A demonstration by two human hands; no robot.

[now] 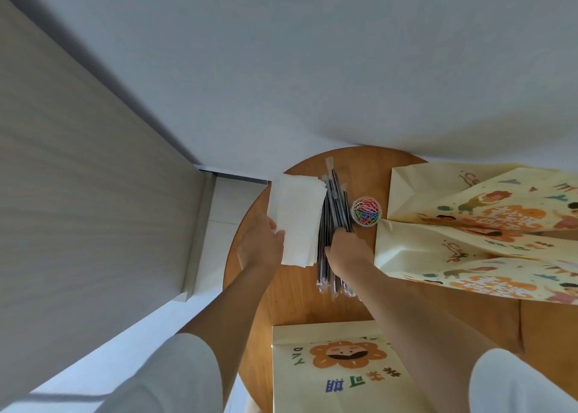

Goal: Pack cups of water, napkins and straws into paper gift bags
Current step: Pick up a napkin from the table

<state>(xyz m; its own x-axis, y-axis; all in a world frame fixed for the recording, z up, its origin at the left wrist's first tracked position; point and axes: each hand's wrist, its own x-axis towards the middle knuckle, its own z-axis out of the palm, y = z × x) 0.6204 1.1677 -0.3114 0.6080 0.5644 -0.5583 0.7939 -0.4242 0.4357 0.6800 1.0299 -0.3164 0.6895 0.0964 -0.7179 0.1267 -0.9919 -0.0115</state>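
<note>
You stand over a round table (291, 300), both arms out, with the packing barely begun by the look of it. Nearest you the near bag (331, 365) lies flat, print up, its lower part cut off by the frame, and nothing is going into it. Beyond it your left hand (259, 240) holds the napkins (297, 218) at the stack's near left corner, thumb on top of the paper and the other fingers hidden beneath. The stack sits at the table's left edge and overhangs it; whether it rests there or is lifted is hard to tell. Your right hand (347, 250) is on the straws (334, 203), its back to the camera, fingers bent down into the bundle. Whether they have closed on a straw cannot be told. The wrapped straws lie just right of the napkins, touching them. Next to the right comes a tub (366, 211) of paper clips. Past it two more bags (438, 200) lie flat and overlapping, running out of frame at right. No cup of water is in view. On this showing every bag is yet to be opened and filled, so cups, napkins and straws all remain.
</note>
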